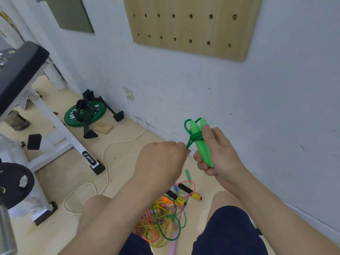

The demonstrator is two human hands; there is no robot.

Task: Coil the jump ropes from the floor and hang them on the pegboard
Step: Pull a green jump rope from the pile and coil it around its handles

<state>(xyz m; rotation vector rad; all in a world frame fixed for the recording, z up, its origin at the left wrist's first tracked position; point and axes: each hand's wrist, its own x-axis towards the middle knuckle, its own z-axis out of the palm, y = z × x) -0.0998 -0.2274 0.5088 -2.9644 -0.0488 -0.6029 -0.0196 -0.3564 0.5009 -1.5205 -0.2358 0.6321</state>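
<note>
Green plastic fills our right hand (219, 155): we grip both handles of the green jump rope (199, 144) side by side. Our fingers curl round their lower ends and our thumb presses on the cord wound round their middle. Two small loops of cord stick up beside the handle tops. Our left hand (161, 161) is closed just beside the handles. A strand of the same cord runs taut from the wraps into it, so it holds the rope too, though its fingertips are hidden behind the knuckles.

We hold the rope up in front of the white wall (239, 92), well below the wooden pegboard (191, 28), which is fixed higher on that wall and shows two rows of holes.

On the pale floor (119, 173) between our knees lies a tangle of ropes (161, 218). Its green, yellow, orange and pink cords are mixed together, with black, yellow and light green handles at its far edge.

To our left stands a white-framed bench (60, 131) with a black pad. Beyond it a green weight plate (73, 116) lies flat near the wall, with black frames on and beside it. A white cable (106, 157) snakes over the floor from below the wall socket (129, 93). A black weight plate (14, 183) sits at the left edge.
</note>
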